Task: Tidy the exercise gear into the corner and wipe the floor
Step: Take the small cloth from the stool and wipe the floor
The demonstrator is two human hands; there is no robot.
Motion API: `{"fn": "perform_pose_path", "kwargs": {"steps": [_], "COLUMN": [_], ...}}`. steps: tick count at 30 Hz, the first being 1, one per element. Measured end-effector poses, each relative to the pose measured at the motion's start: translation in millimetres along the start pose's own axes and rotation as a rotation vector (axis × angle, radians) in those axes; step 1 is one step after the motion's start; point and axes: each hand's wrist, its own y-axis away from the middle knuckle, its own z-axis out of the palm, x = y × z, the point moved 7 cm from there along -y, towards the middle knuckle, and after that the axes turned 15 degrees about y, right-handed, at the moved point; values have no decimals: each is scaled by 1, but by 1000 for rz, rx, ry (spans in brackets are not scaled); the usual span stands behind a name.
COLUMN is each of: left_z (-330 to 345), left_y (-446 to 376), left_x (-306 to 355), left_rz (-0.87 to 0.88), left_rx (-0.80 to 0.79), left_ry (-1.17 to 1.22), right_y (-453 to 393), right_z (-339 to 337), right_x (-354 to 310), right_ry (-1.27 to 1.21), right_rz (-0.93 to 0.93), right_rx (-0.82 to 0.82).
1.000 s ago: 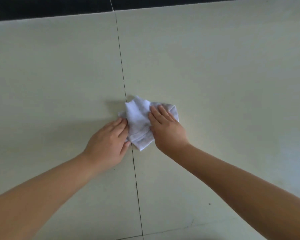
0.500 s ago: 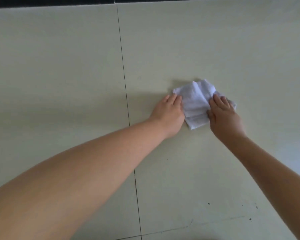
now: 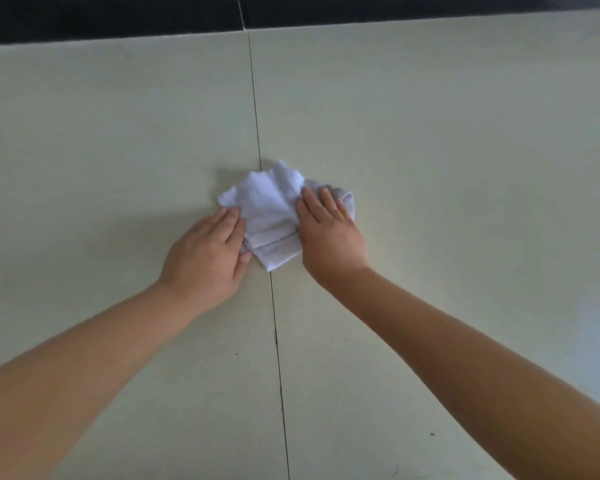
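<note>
Now I'm pressing both hands, left (image 3: 207,258) and right (image 3: 329,233), fingers seemingly flat, on the cloth (image 3: 269,209) lying across the floor (image 3: 430,133) seam (image 3: 257,133)

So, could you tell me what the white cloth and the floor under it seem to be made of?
The white cloth looks like soft woven cotton, perhaps terry: matte, folded in limp layers with a hemmed edge, pressed flat by the left hand and right hand. The floor seems to be glazed ceramic or porcelain tile: cream, smooth, faintly glossy, with a thin dark grout line.
</note>
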Motion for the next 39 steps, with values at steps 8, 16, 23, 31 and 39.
{"fn": "perform_pose_path", "kwargs": {"steps": [8, 16, 23, 31, 39], "left_z": [-10, -50, -58, -33, 14], "left_y": [-69, -171, -143, -56, 35], "left_x": [101, 77, -42, -53, 36], "left_rz": [233, 84, -140, 57, 447], "left_rx": [4, 117, 115, 188, 57], "left_ry": [82, -4, 30, 126, 23], "right_y": [32, -99, -162, -81, 77], "right_z": [-6, -26, -30, -17, 5], "right_x": [109, 151, 45, -9, 2], "right_ry": [188, 192, 143, 16, 137], "right_rz": [244, 213, 45, -14, -112], "right_rx": [-87, -190, -192, -173, 60]}}
